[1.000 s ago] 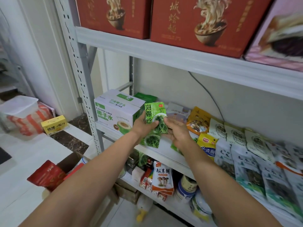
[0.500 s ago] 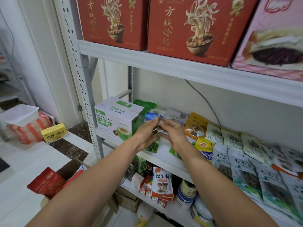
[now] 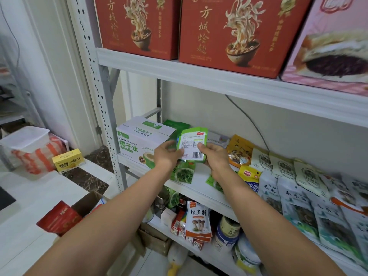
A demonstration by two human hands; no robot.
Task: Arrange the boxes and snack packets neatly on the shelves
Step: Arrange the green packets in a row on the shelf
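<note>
Head view, both hands (image 3: 191,156) gripping green packet (image 3: 192,144), barcode showing

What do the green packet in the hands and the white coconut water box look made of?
The green packet: probably thin plastic film, slightly glossy; flat sealed edges and a printed label. The coconut water box: cardboard, matte printed; crisp folded edges and top flaps.

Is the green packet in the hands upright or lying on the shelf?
Upright, above the shelf: left hand and right hand hold the green packet by its sides, barcode label facing the camera.
</note>
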